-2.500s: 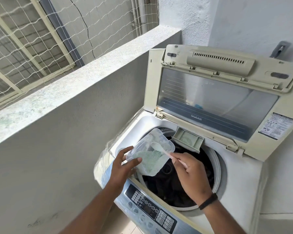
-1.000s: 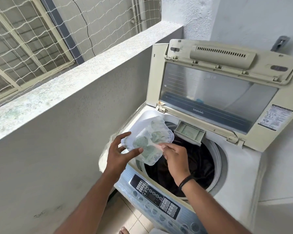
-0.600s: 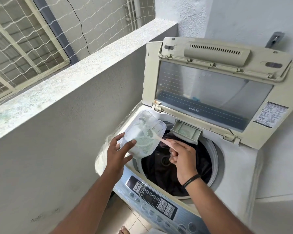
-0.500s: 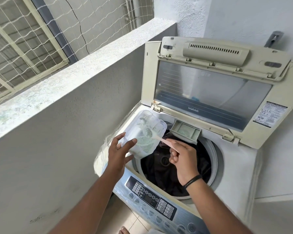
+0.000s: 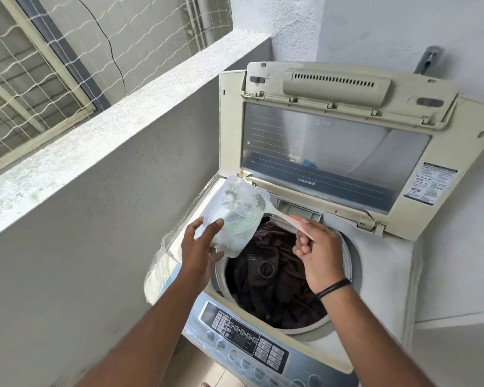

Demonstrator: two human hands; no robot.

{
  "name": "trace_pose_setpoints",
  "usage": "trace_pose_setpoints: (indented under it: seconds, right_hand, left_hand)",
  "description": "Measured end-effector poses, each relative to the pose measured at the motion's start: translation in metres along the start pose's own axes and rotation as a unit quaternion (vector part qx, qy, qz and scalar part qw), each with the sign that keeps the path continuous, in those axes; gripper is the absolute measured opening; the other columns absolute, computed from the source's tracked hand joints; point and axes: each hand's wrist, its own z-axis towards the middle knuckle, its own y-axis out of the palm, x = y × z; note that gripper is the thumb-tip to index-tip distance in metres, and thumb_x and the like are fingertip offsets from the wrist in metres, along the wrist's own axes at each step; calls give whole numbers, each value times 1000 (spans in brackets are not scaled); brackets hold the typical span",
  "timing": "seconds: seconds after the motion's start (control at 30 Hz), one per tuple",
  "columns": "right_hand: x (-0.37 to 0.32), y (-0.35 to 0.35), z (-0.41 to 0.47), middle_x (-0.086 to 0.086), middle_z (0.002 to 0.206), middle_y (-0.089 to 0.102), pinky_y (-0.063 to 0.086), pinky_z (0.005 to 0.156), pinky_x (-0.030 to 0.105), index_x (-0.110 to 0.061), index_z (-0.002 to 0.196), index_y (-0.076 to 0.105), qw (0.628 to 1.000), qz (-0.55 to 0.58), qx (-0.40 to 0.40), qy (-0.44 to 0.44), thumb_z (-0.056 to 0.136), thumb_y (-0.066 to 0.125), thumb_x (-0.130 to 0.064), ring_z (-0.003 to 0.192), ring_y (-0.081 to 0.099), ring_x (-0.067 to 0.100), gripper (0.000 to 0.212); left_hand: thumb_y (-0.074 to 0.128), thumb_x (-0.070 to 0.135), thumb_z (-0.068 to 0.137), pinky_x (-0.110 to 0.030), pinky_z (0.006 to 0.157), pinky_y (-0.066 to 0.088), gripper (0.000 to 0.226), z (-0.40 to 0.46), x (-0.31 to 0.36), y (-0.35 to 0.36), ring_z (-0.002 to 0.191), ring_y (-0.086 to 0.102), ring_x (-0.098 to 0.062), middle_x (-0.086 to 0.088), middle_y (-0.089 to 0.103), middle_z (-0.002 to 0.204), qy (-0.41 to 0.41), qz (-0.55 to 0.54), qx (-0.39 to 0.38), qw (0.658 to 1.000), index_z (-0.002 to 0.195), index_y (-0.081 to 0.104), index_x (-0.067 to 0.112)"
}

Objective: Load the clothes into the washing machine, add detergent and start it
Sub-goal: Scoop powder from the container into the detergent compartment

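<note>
Your left hand [image 5: 197, 247] gripping clear plastic detergent tub [image 5: 235, 216], tilting it for scooping; right hand [image 5: 317, 252] fingers pinching pale spoon [image 5: 280, 216] inside tub, ten o'clock above dark clothes [image 5: 277, 286] in drum.

Parapet [image 5: 118, 129]: grey concrete wall with a speckled top, running along the left to the corner.
Netting [image 5: 53, 60]: white mesh above the parapet, on its outer side.
Window frame [image 5: 51, 65]: cream bars beyond the netting.
Pipe [image 5: 207, 20]: pale, upright, past the parapet's far end.
Bracket [image 5: 428, 60]: grey metal on the white wall, right of the parapet's corner.
Floor tiles [image 5: 221, 378]: beige, at the parapet's foot.
</note>
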Motion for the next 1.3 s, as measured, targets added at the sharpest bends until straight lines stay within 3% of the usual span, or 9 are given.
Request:
trace_pose_setpoints:
  seconds: [0.17,0.4,0.5,0.6,0.77,0.83,0.9,1.1,1.3]
  right_hand:
    - [-8,-20,12,0,54,40,22,53,28,1,107,72,999,13,21,-21,95,52,-6,47,28,11,24]
    - [3,-56,31,0,57,42,26,52,26,-3,110,73,996,-5,82,-22,96,53,-8,48,29,12,25]
    - [14,-67,38,0,56,43,26,51,26,-5,107,75,993,-43,102,-26,95,54,-7,48,30,11,24]
    - [23,-74,43,0,57,43,28,49,27,-12,100,77,983,-127,122,-47,96,57,-10,50,32,13,21]
    - [32,-74,45,-6,71,61,42,61,24,-15,109,76,927,-334,105,-133,99,59,-21,62,54,12,20]
    - [33,-76,46,-2,96,73,48,76,23,-14,117,73,892,-412,88,-163,100,57,-20,87,67,15,24]
    - [33,-78,46,2,110,73,48,84,21,-13,123,70,863,-464,70,-188,101,54,-19,102,67,16,27]
    - [34,-86,52,11,97,69,46,71,24,-18,127,68,768,-587,38,-252,101,54,-16,88,63,26,30]
    - [34,-87,53,10,95,65,46,72,26,-18,128,66,734,-624,35,-267,100,54,-15,88,61,26,31]
  left_hand:
    - [89,51,58,-43,78,57,69,5,-6,4,97,58,-28,-4,60,124,-12,15,18,1000,119,58,37]
    - [86,47,63,-51,92,55,69,6,-14,6,112,64,-34,-4,59,124,-32,27,10,999,123,56,34]
    - [86,43,65,-51,88,58,73,7,-17,-2,107,68,-36,-9,63,125,-47,23,-3,999,130,55,26]
    - [84,40,68,-46,82,60,73,4,-18,-7,91,71,-30,-7,71,110,-50,24,-24,998,132,55,20]
    - [83,38,68,-49,84,57,72,-2,-23,-14,91,67,-31,-6,70,106,-55,31,-37,997,130,54,17]
    - [83,36,68,-47,82,57,63,-4,-24,-16,87,68,-29,-3,71,101,-55,28,-43,997,122,56,17]
    - [81,34,70,-46,82,57,54,-7,-25,-19,81,69,-25,2,73,90,-50,25,-52,997,116,57,19]
    - [79,31,73,-51,90,55,43,-14,-31,-28,77,69,-23,4,73,82,-54,22,-72,996,109,59,21]
    - [80,29,71,-53,95,51,39,-16,-31,-33,78,67,-24,6,72,78,-59,6,-89,994,102,58,22]
